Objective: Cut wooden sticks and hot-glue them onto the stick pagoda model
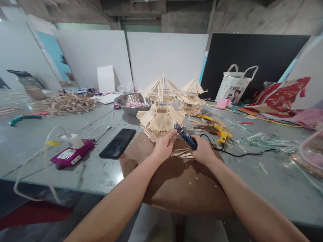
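A two-tiered pagoda model made of wooden sticks (160, 111) stands at the far end of a brown paper sheet (176, 181). My left hand (164, 146) is closed in a pinch against the model's lower front edge. My right hand (203, 150) is wrapped round a dark blue glue gun (185, 136), whose nozzle points at the model's lower roof beside my left fingers. A few loose sticks (182, 154) lie on the paper between my hands. The gun's black cord (239, 154) trails to the right.
A smaller stick pagoda (193, 97) and a steel bowl (131, 103) stand behind. A yellow glue gun (220, 131), a black phone (118, 143), a pink power strip (72, 155), a stick pile (65, 102) and bags (236, 84) lie on the grey table (37, 134).
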{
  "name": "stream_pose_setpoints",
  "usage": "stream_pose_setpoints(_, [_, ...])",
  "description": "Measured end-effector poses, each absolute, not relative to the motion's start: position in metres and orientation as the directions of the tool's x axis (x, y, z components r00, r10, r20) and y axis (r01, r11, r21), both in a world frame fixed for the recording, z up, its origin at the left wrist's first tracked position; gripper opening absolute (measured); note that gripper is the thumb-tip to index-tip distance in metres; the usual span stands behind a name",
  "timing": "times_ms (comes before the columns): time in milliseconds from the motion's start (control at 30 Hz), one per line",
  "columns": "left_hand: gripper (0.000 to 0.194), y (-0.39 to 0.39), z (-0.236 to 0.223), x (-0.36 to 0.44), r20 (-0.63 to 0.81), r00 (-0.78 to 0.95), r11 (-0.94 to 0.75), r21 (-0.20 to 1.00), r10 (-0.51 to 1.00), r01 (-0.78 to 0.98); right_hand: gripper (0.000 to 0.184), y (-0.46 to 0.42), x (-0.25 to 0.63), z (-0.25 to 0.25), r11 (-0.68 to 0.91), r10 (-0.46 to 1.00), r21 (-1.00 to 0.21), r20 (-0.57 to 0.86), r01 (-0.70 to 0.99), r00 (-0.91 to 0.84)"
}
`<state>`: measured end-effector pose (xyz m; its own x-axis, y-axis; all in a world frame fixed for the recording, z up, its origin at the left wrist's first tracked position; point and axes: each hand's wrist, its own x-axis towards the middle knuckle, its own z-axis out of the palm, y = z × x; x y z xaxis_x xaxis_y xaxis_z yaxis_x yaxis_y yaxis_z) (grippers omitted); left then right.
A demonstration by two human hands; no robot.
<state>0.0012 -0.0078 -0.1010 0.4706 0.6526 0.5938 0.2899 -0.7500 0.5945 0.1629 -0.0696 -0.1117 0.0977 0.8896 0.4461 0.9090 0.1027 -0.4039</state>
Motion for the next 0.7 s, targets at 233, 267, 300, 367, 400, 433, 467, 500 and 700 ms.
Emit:
stream_pose_setpoints(233, [0.032, -0.0082, -0.1015, 0.0005, 0.617, 0.458, -0.765, 0.572, 0.639, 0.296, 0.024, -0.0733, 0.1593, -0.1058, 0.04, 0.899, -0.381, 0.417, 0.924, 0.133])
stream_pose_setpoints(267, [0.031, -0.0086, -0.1015, 0.0003, 0.618, 0.456, -0.765, 0.568, 0.64, 0.305, 0.024, -0.0734, 0.1594, -0.1054, 0.033, 0.901, -0.375, 0.413, 0.926, 0.135])
stream_pose_setpoints(300, [0.031, -0.009, -0.1015, 0.0, 0.619, 0.454, -0.765, 0.563, 0.642, 0.314, 0.024, -0.0736, 0.1594, -0.105, 0.027, 0.902, -0.369, 0.409, 0.929, 0.136])
stream_pose_setpoints(367, [0.031, -0.0098, -0.1014, -0.0003, 0.618, 0.451, -0.764, 0.549, 0.644, 0.339, 0.023, -0.0739, 0.1591, -0.1044, 0.017, 0.907, -0.355, 0.399, 0.935, 0.135])
stream_pose_setpoints(400, [0.03, -0.0101, -0.1014, -0.0004, 0.616, 0.451, -0.763, 0.54, 0.646, 0.355, 0.023, -0.074, 0.1587, -0.1041, 0.01, 0.91, -0.347, 0.392, 0.938, 0.136])
stream_pose_setpoints(433, [0.03, -0.0104, -0.1013, -0.0004, 0.615, 0.45, -0.762, 0.53, 0.648, 0.373, 0.022, -0.0742, 0.1583, -0.1039, 0.002, 0.913, -0.339, 0.384, 0.941, 0.136])
stream_pose_setpoints(467, [0.029, -0.0105, -0.1012, -0.0004, 0.612, 0.447, -0.758, 0.522, 0.652, 0.391, 0.022, -0.0744, 0.1579, -0.1036, -0.003, 0.917, -0.331, 0.376, 0.944, 0.135])
stream_pose_setpoints(500, [0.029, -0.0106, -0.1012, -0.0003, 0.608, 0.445, -0.753, 0.518, 0.658, 0.406, 0.022, -0.0745, 0.1575, -0.1035, -0.008, 0.919, -0.325, 0.37, 0.946, 0.134])
stream_pose_setpoints(700, [0.028, -0.01, -0.1026, 0.0009, 0.589, 0.433, -0.73, 0.516, 0.682, 0.447, 0.02, -0.0744, 0.1574, -0.1035, -0.029, 0.924, -0.312, 0.354, 0.95, 0.144])
